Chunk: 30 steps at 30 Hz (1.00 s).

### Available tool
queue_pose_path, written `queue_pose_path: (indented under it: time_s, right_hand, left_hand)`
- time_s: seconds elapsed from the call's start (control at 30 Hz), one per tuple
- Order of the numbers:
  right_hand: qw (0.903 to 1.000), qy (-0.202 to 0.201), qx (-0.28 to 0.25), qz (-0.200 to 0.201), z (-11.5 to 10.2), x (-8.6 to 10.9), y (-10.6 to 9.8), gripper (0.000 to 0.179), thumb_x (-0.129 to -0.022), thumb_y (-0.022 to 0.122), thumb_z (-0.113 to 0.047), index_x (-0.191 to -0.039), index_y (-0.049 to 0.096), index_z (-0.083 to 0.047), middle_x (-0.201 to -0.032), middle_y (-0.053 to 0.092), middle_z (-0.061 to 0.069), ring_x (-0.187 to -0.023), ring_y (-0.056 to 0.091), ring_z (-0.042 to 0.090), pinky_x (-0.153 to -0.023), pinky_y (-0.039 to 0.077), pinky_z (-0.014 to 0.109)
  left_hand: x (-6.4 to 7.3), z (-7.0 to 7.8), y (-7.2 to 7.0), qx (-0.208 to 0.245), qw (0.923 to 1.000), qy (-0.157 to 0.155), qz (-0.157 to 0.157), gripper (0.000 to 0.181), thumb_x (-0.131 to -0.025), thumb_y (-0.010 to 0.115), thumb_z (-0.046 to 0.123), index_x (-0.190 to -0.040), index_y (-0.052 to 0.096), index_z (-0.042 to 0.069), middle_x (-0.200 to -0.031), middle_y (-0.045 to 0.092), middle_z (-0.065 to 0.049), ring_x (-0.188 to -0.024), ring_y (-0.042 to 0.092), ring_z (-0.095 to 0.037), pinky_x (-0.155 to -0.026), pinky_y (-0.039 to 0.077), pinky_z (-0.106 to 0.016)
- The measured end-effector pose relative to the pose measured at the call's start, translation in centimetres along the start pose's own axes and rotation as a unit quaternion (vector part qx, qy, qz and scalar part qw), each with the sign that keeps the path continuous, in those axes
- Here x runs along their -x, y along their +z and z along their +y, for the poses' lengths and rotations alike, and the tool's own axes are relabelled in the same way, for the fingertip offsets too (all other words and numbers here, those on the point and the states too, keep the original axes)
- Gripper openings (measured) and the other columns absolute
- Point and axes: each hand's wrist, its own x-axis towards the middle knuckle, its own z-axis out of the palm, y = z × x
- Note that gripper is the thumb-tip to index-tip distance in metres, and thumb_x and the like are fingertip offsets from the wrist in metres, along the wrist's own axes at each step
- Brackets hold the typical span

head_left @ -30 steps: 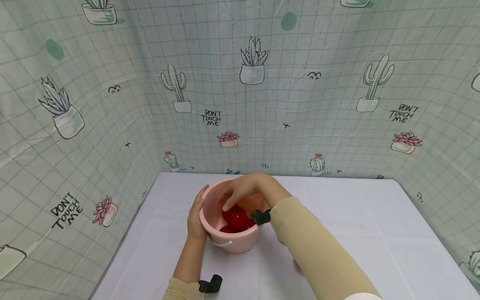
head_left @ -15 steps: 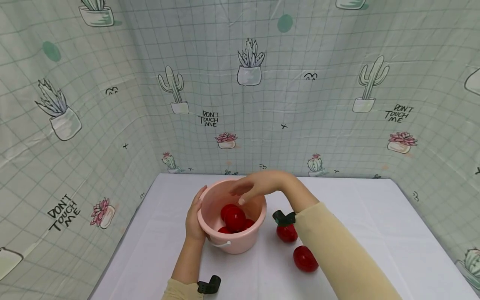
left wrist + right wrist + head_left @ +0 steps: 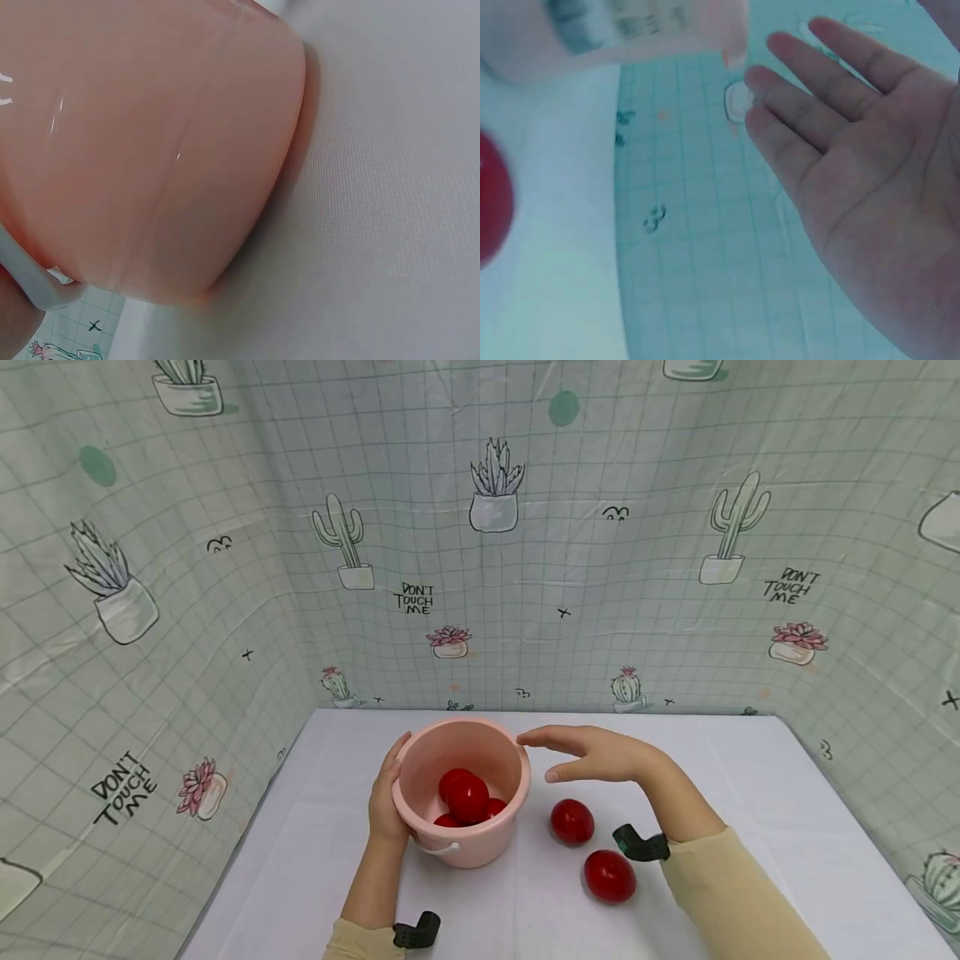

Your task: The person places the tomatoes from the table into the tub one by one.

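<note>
A pink bucket stands on the white table, tilted slightly toward me. My left hand holds it by its left side, fingers along the wall below the rim. The left wrist view shows the bucket's smooth wall up close. Inside lie several glossy red balls, one on top of the others. My right hand is just right of the bucket's rim, fingers extended and palm bare in the right wrist view. Below it on the table lie two slightly oval red balls, a farther one and a nearer one.
A white handle hangs at the bucket's front. Cloth with a grid and cactus print hangs behind the table and along its sides. Black wrist cameras sit on both forearms.
My right hand has come up out of the bucket and moved right, past the rim. The two balls on the table have come into view. My left hand stays on the bucket.
</note>
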Motion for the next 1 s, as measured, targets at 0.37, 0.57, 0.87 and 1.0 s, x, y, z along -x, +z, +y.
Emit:
queue_pose_path:
  time_s: [0.37, 0.57, 0.87, 1.0]
  right_hand:
    - [0.9967, 0.016, -0.018, 0.077, 5.1, 7.2, 4.2, 0.064, -0.095, 0.064, -0.032, -0.152, 0.037, -0.026, -0.156, 0.042, -0.001, -0.145, 0.037, 0.034, -0.110, 0.037, 0.062]
    - [0.9882, 0.087, -0.009, 0.126, 7.3, 9.7, 7.8, 0.071, -0.091, 0.068, -0.041, -0.153, 0.034, -0.031, -0.157, 0.039, -0.004, -0.145, 0.035, 0.034, -0.109, 0.038, 0.061]
    - [0.9756, 0.159, -0.078, 0.130, 9.5, 10.4, 11.1, 0.085, -0.085, 0.073, -0.040, -0.156, 0.028, -0.032, -0.162, 0.028, 0.011, -0.148, 0.023, 0.044, -0.109, 0.029, 0.070]
    - [0.9757, 0.161, -0.066, 0.133, 10.0, 10.7, 11.6, 0.088, -0.082, 0.075, -0.040, -0.156, 0.027, -0.033, -0.161, 0.030, 0.011, -0.147, 0.025, 0.044, -0.108, 0.031, 0.070]
  left_hand:
    - [0.0, 0.0, -0.1, -0.010, 0.9999, 0.003, -0.003, 0.051, -0.102, 0.025, 0.027, -0.150, 0.042, 0.025, -0.155, 0.043, 0.003, -0.142, 0.036, -0.015, -0.121, 0.026, -0.045]
    - [0.1, -0.1, -0.2, -0.018, 0.9998, 0.002, -0.003, 0.051, -0.101, 0.025, 0.028, -0.149, 0.043, 0.026, -0.154, 0.043, 0.004, -0.142, 0.036, -0.014, -0.120, 0.026, -0.044]
    - [0.0, -0.1, -0.3, -0.021, 0.9998, 0.006, -0.002, 0.050, -0.102, 0.025, 0.030, -0.149, 0.043, 0.026, -0.155, 0.042, 0.004, -0.142, 0.036, -0.015, -0.121, 0.025, -0.047]
    - [0.1, -0.2, -0.1, -0.022, 0.9998, 0.001, -0.003, 0.050, -0.102, 0.025, 0.030, -0.149, 0.043, 0.028, -0.155, 0.042, 0.005, -0.143, 0.035, -0.015, -0.121, 0.025, -0.047]
